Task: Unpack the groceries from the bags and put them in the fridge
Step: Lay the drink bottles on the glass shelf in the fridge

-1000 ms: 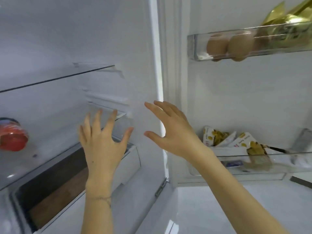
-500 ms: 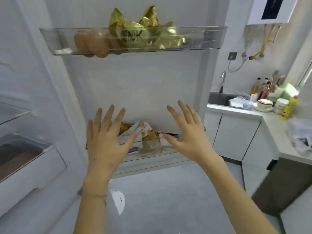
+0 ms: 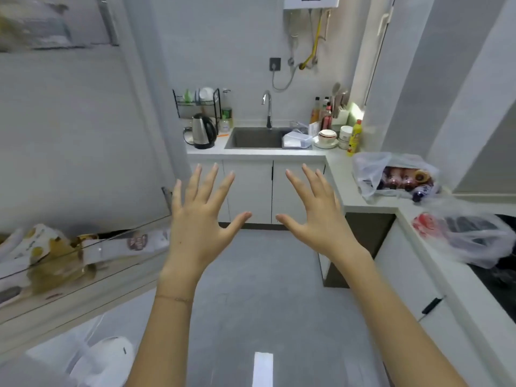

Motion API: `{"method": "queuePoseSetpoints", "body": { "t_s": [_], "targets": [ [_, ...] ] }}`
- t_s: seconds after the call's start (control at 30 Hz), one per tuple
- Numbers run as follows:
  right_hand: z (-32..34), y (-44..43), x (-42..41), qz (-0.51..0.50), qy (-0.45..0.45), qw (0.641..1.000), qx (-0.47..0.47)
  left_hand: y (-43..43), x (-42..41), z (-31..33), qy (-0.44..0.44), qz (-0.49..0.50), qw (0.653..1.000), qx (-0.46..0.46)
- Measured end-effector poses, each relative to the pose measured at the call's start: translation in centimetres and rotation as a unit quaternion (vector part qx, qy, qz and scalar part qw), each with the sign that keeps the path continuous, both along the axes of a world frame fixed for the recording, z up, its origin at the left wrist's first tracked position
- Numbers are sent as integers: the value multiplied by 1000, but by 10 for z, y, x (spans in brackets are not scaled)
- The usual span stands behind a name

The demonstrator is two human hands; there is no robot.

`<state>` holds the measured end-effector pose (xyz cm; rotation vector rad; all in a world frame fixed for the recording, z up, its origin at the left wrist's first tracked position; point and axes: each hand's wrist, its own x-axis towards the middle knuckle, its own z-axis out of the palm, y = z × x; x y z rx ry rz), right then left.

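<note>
My left hand [image 3: 201,216] and my right hand [image 3: 315,213] are raised side by side in front of me, fingers spread, holding nothing. On the white counter at the right lies a clear plastic bag [image 3: 391,174] with several bottles inside. Nearer to me a second plastic bag [image 3: 472,236] holds a red item and something dark. The open fridge door [image 3: 69,135] fills the left side; its lower shelf [image 3: 83,261] carries white and yellow packets.
Straight ahead are a sink [image 3: 257,138] with a tap, a kettle [image 3: 202,131], a dish rack, bottles and bowls on the counter [image 3: 337,166]. White cabinets run below. A white plastic bag [image 3: 103,356] lies on the grey floor at the lower left.
My view has swung right from the fridge interior past the door to the kitchen counter. Both hands stay raised and empty, now in front of the cabinets.
</note>
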<state>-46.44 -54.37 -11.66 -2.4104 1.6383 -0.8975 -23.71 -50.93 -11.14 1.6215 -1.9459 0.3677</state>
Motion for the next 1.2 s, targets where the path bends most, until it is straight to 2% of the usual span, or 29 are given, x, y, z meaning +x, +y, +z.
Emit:
{"method": "queuePoseSetpoints", "body": {
  "t_s": [0.23, 0.63, 1.0, 1.2],
  "targets": [
    [-12, -38, -102, -132, 17, 991, 9, -104, -108, -12, -13, -125, 992, 10],
    [-44, -142, -233, -317, 26, 944, 87, -288, -264, -43, -42, -293, 953, 60],
    [-85, -241, -348, -372, 29, 917, 139, -409, -381, -83, -47, -347, 931, 99],
    [-101, -311, -423, -358, 26, 921, 151, -483, -448, -106, -79, -315, 939, 115]
  ]
}}
